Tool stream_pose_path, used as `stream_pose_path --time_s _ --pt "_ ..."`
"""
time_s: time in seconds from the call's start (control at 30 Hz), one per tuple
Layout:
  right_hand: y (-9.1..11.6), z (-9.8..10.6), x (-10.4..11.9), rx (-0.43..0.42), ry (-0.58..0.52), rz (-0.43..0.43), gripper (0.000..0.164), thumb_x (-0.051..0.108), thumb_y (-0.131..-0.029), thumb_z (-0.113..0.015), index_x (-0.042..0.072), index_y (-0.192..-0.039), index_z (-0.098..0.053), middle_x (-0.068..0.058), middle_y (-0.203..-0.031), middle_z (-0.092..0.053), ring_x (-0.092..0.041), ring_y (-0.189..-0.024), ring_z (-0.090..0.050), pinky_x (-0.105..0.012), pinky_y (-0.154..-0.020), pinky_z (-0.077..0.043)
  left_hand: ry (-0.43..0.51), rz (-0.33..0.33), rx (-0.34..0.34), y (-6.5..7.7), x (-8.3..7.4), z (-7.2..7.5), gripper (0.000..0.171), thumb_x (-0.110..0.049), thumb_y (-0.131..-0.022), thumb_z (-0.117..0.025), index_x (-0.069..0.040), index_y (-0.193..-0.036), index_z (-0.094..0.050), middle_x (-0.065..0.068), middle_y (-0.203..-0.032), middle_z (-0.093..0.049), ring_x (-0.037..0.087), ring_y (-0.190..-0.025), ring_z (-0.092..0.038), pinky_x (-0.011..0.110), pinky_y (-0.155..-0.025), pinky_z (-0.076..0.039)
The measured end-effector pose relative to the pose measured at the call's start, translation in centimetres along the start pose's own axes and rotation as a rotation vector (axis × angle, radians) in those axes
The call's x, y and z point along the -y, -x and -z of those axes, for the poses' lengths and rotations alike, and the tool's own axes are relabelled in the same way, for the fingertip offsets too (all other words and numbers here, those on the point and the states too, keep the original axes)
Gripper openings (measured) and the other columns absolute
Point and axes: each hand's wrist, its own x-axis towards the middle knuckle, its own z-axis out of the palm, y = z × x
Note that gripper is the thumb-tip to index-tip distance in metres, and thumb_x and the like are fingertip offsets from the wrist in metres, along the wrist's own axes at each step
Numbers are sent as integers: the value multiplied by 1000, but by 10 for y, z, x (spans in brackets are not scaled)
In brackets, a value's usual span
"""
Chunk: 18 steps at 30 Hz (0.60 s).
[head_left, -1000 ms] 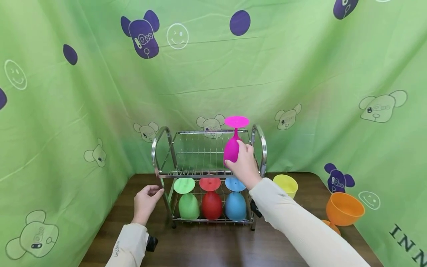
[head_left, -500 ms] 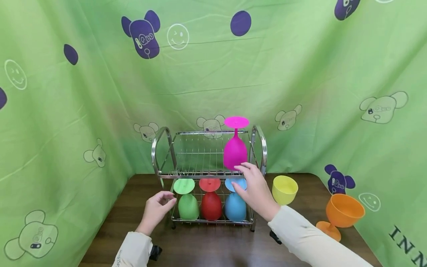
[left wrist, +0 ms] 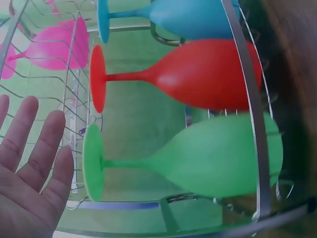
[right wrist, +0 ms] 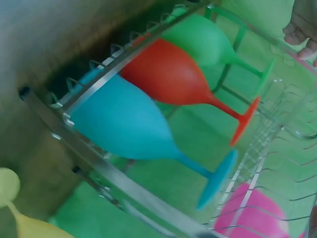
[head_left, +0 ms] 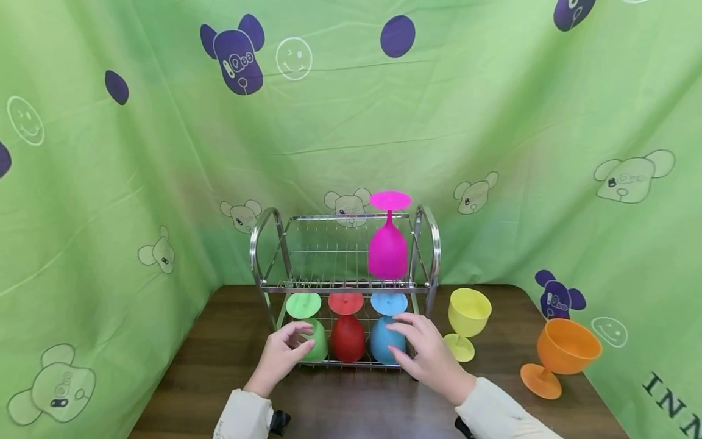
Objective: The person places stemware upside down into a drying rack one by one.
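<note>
While both my hands [head_left: 278, 358] [head_left: 433, 361] hover, fingers apart, one rack [head_left: 345, 290] carries four goblets [head_left: 387, 253] [head_left: 348, 338] [head_left: 322, 344] [head_left: 379, 345], two beside it, table [head_left: 356, 402] beneath, cloth [head_left: 329, 103] behind.

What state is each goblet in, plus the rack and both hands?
Magenta goblet: upside down, upper tier
Green goblet: upside down, lower tier
Red goblet: upside down, lower tier
Blue goblet: upside down, lower tier
Yellow goblet: upright
Orange goblet: upright
Wire dish rack: standing, both tiers in use
Left grip: open, holding nothing
Right grip: open, holding nothing
</note>
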Motion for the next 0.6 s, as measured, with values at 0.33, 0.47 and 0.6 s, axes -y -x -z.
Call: stream_pose_path --time_s 0.33,0.47,0.6 --pt "69 -3 -8 -120 -96 -295 50 43 -93 -57 -6 -102 -64 -18 -99 -60 -14 -100 -54 -10 -95 -33 101 -5 15 7 12 -29 22 2 -83 -69 8 -104 -64 23 -94 -66 11 -78 -64 26 -69 -51" --pt "85 3 -20 -161 -59 -403 36 19 -82 -75 -10 -100 -63 -20 -96 -60 -4 -99 -51 -8 -91 -34 121 10 75 0 14 -44 24 1 -85 -68 9 -107 -62 25 -97 -66 16 -79 -63 25 -70 -50" --pt "98 15 -34 -198 18 -586 43 -10 -61 -76 -11 -101 -62 -16 -92 -58 3 -89 -49 -7 -81 -38 106 17 130 -5 0 -56 22 4 -85 -65 10 -106 -61 26 -96 -65 20 -77 -60 24 -69 -49"
